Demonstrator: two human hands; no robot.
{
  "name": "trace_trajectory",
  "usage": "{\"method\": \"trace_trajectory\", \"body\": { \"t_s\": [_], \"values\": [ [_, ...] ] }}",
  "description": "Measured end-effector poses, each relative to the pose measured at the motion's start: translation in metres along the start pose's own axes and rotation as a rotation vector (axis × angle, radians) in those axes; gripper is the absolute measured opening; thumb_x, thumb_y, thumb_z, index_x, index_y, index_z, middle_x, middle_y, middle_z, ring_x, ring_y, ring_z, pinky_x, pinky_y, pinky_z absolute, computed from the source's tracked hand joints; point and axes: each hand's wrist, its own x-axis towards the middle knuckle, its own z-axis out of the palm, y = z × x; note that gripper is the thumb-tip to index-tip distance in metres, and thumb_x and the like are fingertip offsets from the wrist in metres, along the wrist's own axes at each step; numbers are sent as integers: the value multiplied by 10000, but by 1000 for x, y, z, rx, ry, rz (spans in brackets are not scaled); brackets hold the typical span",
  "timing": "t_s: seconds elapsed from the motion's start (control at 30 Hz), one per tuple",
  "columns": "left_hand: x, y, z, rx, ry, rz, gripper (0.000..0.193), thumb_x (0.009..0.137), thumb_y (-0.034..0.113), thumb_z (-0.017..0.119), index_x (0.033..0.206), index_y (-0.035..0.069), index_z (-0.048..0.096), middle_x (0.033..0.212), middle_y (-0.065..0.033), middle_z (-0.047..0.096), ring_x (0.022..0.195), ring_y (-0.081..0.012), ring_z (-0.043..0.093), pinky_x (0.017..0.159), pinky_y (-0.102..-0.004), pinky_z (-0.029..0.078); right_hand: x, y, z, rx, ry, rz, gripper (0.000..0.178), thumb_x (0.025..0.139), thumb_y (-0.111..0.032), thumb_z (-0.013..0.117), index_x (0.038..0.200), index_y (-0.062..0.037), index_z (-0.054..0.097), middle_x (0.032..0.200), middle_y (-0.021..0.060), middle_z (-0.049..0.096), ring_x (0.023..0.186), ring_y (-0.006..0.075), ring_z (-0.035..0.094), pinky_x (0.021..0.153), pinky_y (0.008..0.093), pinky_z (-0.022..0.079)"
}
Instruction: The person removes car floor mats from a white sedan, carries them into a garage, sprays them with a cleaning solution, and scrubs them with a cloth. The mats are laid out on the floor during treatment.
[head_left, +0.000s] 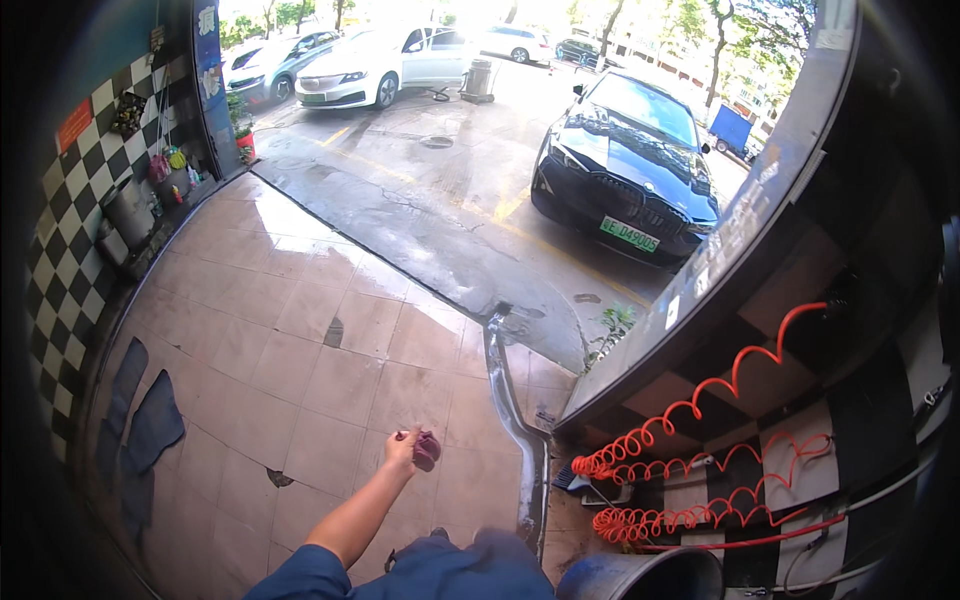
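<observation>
My left hand (pixel 402 451) reaches out in front of my body, closed around a bunched maroon cloth (pixel 427 452). Part of the cloth sticks out past the fingers on the right. Below the hand lies the tiled floor (pixel 300 370); nothing else is touching it. A blue sleeve (pixel 312 574) covers the upper part of that arm. My right hand is out of the picture.
Coiled orange air hoses (pixel 640 440) hang along the checkered right wall. A large bucket (pixel 650 578) stands at lower right, beside a drain channel (pixel 515 400). Dark mats (pixel 155 420) lie at left. Outside, a black car (pixel 630 165) and a white car (pixel 375 65) are parked.
</observation>
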Motion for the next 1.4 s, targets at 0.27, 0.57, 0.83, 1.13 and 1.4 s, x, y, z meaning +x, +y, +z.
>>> {"method": "trace_trajectory", "body": {
  "t_s": [0.27, 0.57, 0.83, 1.13, 1.4],
  "values": [
    [122, 124, 40, -98, -123, -63, 270, 682, -1, 670, 872, 25, 480, 781, -67, 543, 675, -196, 576, 596, -342, 513, 262, -105, -53, -216, -178, -37, 488, 610, -320, 698, 978, -23, 580, 859, 125, 614, 804, 227, 591, 711, 325, 465],
    [195, 328, 124, -187, -314, 244, 368, 707, -41, 615, 1024, 17, 436, 963, -85, 538, 891, -174, 540, 770, -320, 476, 362, -744, 81, 203, -904, -993, 750, 681, -275, 699, 1283, -96, 289, 1201, 123, 439, 1060, 265, 459, 838, 375, 424],
    [357, 429, 124, -306, -168, 364, 372, 718, -22, 619, 1048, 4, 449, 978, -94, 525, 897, -167, 534, 792, -303, 462, 439, -943, 192, 211, -1184, -871, 332, 804, -139, 517, 1126, -70, 473, 893, 70, 590, 770, 129, 569, 687, 274, 471],
    [605, 574, 216, 163, -448, 233, 394, 702, 34, 663, 1051, 15, 482, 970, -67, 542, 920, -142, 527, 791, -277, 455, 637, -1146, 166, 756, -873, -617, 215, 832, -113, 485, 1009, -5, 544, 950, 45, 582, 845, 140, 559, 770, 287, 440],
    [861, 673, 348, 845, -693, 827, 619, 629, 221, 706, 1139, 13, 423, 1146, -149, 429, 1064, -283, 431, 937, -347, 319, 762, -1368, 174, 1119, -766, -519, 342, 858, -319, 464, 1009, -13, 485, 819, 143, 583, 732, 231, 586, 637, 335, 489]
  ]
}}
